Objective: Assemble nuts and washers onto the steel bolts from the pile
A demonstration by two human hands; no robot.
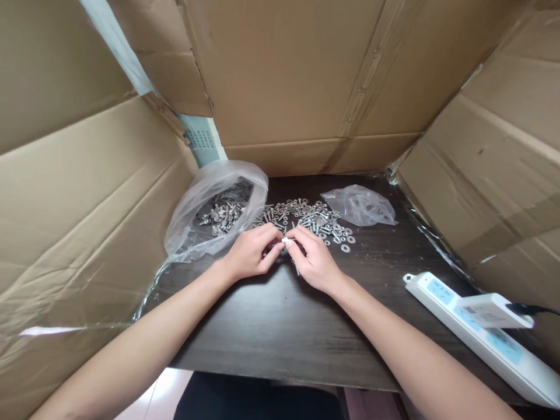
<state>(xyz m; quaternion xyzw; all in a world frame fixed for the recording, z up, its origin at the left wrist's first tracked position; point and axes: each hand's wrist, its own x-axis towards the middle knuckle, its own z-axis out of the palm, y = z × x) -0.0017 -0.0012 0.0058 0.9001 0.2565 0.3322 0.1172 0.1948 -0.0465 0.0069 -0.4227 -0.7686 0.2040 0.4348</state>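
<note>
The left hand (pixel 257 251) and the right hand (pixel 315 259) meet fingertip to fingertip, thumb and forefinger of each closed on a small, pale, shiny piece (pixel 286 240). Its exact shape is too small and covered to tell. A slim metal screw (pixel 297 268) pokes out just beside the right hand's fingers, at about 5 o'clock from the piece.

From 11 round to 2 o'clock spreads a loose heap of silvery hardware (pixel 315 218): flat ring-shaped washers, small nuts and straight threaded screws. At 10 o'clock a cloudy, wrinkled plastic bag (pixel 177 227) gapes open, its rim rolled round, with bright metal fasteners (pixel 225 217) piled inside. At 2 o'clock, beyond the heap, lies a flatter, crumpled clear bag (pixel 365 207).

At 4 o'clock sits a smooth white power strip (pixel 457 318) with pale blue socket panels, a boxy white plug (pixel 490 310) and a black cord (pixel 540 308). All rest on a dark, faintly grained tabletop (pixel 280 326), walled by creased brown cardboard (pixel 284 76).
</note>
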